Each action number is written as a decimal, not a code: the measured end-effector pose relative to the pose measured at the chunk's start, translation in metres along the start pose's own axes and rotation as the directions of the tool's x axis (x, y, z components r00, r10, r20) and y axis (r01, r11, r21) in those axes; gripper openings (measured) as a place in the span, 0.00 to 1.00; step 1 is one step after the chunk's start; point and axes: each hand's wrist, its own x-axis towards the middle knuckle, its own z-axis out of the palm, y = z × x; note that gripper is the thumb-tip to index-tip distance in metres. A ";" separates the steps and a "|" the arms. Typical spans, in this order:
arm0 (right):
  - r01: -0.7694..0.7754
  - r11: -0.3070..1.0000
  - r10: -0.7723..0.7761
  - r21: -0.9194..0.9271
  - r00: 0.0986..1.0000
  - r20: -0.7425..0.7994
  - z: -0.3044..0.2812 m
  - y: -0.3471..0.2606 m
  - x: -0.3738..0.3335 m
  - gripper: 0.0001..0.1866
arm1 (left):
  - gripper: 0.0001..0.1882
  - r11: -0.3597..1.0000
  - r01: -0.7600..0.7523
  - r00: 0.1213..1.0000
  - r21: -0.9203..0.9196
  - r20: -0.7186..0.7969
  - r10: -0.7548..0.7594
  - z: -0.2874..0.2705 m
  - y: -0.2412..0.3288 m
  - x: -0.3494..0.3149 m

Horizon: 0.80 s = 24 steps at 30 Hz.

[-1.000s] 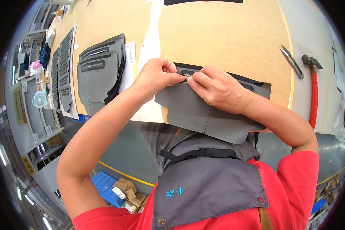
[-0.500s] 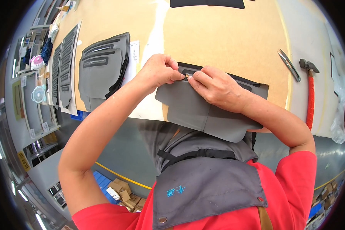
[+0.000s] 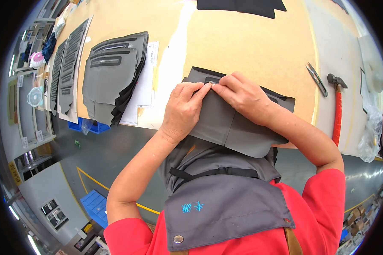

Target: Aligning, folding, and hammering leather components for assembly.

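Note:
A dark grey fabric-like panel [image 3: 247,134] with black edging lies at the table's front edge and hangs partly over it against my apron. Along its far side are long slots with black borders [image 3: 211,79]. My left hand [image 3: 184,106] is over the panel's left part, thumb and forefinger pinched together at a slot. From the right, my right hand [image 3: 244,100] meets it there, also pinching. Fingertips nearly touch around a tiny pale, shiny bit [image 3: 210,84], too small to make out. The curled fingers hide part of the slot.
A stack of similar grey panels [image 3: 108,80] lies at left on a paper sheet [image 3: 142,93], with slotted strips [image 3: 70,68] beyond. Small snips [image 3: 317,80] and a red-handled hammer [image 3: 338,112] lie at right. Another black piece [image 3: 242,6] is at the far edge.
My left hand has swung down and closer, its forearm now rising more steeply from below. The right hand stays near the same slot, still pinching. The view has shifted slightly.

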 end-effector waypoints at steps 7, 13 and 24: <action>-0.221 0.954 0.223 0.204 0.975 0.013 -0.009 -0.005 -0.010 0.18 | 0.25 0.999 -0.039 0.999 0.031 -0.018 0.040 0.005 0.001 -0.003; -0.072 0.997 0.069 0.037 0.995 0.072 -0.018 -0.004 -0.012 0.23 | 0.25 0.991 -0.080 0.997 0.108 0.019 0.079 0.003 0.004 -0.003; -0.271 0.944 0.257 0.190 0.962 0.097 -0.024 -0.005 -0.021 0.22 | 0.24 0.989 -0.118 0.993 0.090 0.033 0.115 0.008 0.007 -0.004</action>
